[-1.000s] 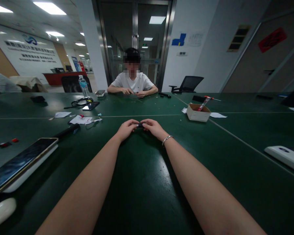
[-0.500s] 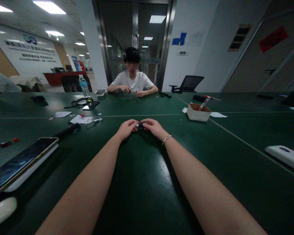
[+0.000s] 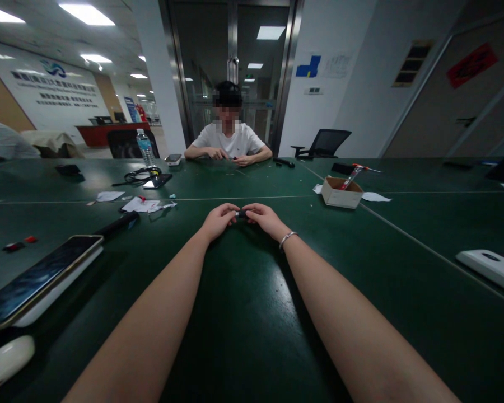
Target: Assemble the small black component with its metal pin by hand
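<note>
together, left hand (image 3: 217, 221) and right hand (image 3: 266, 220) pinch a small dark piece (image 3: 241, 214); table seam (image 3: 205, 198) just beyond; box (image 3: 340, 198) well apart

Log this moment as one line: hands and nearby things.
left hand: pinching small dark object | right hand: pinching same object | ahead right: open box | near left: phone

bottle (image 3: 144, 146) far left | phone (image 3: 42, 278) near left | open box (image 3: 340, 197) right, red-topped item (image 3: 352, 176) leaning out | chair (image 3: 328, 142) beyond
</note>
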`<action>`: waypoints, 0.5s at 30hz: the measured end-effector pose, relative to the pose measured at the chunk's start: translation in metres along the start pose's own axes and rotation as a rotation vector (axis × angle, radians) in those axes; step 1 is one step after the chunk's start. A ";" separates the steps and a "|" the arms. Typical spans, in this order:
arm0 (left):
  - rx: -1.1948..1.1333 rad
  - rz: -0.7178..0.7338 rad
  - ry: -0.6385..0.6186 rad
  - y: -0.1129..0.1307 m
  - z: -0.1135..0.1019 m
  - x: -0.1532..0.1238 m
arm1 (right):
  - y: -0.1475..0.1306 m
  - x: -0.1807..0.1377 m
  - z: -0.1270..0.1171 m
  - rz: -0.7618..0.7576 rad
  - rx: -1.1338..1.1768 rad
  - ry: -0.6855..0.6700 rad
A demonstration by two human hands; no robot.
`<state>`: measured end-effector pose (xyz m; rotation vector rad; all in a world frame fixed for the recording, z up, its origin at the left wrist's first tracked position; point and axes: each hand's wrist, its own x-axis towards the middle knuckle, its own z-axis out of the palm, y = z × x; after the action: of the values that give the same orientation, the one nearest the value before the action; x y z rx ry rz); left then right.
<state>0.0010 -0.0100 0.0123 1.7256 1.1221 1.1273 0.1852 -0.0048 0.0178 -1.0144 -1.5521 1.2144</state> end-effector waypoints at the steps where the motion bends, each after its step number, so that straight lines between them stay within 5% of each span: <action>1: -0.002 0.006 -0.001 0.001 0.000 0.000 | 0.000 0.000 0.000 -0.003 0.002 -0.001; 15: -0.069 -0.049 0.053 -0.004 -0.001 0.002 | 0.000 0.000 0.000 0.004 0.003 0.028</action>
<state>-0.0006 -0.0070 0.0090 1.6152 1.1388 1.1743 0.1848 -0.0046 0.0180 -1.0297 -1.5268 1.1998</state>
